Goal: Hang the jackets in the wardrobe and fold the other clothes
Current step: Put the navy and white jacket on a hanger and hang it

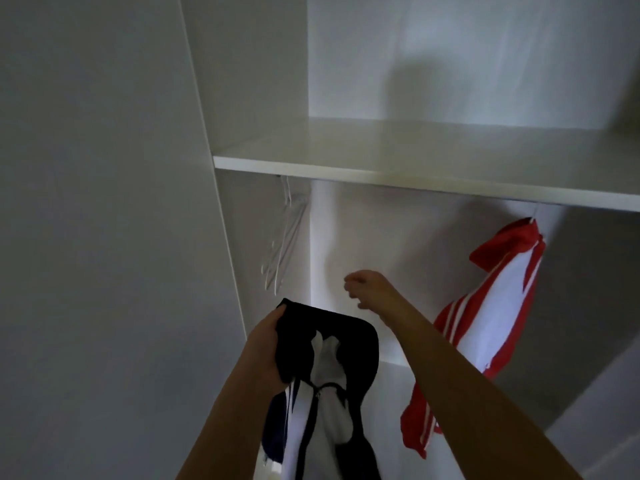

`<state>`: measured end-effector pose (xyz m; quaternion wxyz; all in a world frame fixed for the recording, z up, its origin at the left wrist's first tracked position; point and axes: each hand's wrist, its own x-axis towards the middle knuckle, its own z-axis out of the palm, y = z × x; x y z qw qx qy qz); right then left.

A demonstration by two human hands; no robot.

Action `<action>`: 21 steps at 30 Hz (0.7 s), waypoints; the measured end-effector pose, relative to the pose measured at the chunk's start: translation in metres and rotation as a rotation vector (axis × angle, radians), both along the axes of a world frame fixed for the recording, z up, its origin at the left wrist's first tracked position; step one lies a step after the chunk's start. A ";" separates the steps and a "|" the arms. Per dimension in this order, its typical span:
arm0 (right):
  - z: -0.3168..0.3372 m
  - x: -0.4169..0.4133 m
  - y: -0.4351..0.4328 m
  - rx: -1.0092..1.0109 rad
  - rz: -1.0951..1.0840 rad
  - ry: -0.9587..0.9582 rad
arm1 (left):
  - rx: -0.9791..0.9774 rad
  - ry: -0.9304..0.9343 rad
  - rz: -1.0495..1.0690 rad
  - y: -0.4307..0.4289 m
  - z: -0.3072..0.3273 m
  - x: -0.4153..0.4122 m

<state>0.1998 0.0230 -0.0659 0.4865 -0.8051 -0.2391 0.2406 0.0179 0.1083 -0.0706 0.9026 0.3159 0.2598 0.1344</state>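
My left hand [266, 341] grips the collar of a dark navy and white jacket [325, 382], which hangs down from it in front of the open wardrobe. My right hand [367, 285] reaches forward into the wardrobe, below the shelf, with its fingers loosely curled and nothing in them. A red and white jacket [491, 313] hangs at the right under the shelf. Several empty white hangers [285, 244] hang at the left end, beneath the shelf.
A white shelf [415, 168] runs across the wardrobe above the hanging space. The wardrobe's white side panel [221, 202] stands at the left, with a plain wall beyond it. A lower white ledge [394, 362] shows behind the jackets.
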 end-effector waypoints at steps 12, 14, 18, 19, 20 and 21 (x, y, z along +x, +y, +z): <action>-0.027 0.050 0.200 0.151 -0.082 0.562 | -0.106 0.002 0.059 0.108 0.001 0.026; -0.031 0.056 0.222 0.142 -0.096 0.555 | -0.101 -0.011 0.055 0.121 0.000 0.031; -0.037 0.066 0.239 0.208 -0.187 0.556 | -0.097 0.013 0.087 0.132 -0.004 0.033; -0.038 0.070 0.239 0.240 -0.210 0.527 | -0.096 0.021 0.088 0.134 -0.005 0.034; -0.037 0.073 0.236 0.272 -0.233 0.478 | -0.104 0.021 0.083 0.135 -0.007 0.035; -0.036 0.077 0.232 0.301 -0.260 0.418 | -0.111 0.017 0.079 0.135 -0.008 0.038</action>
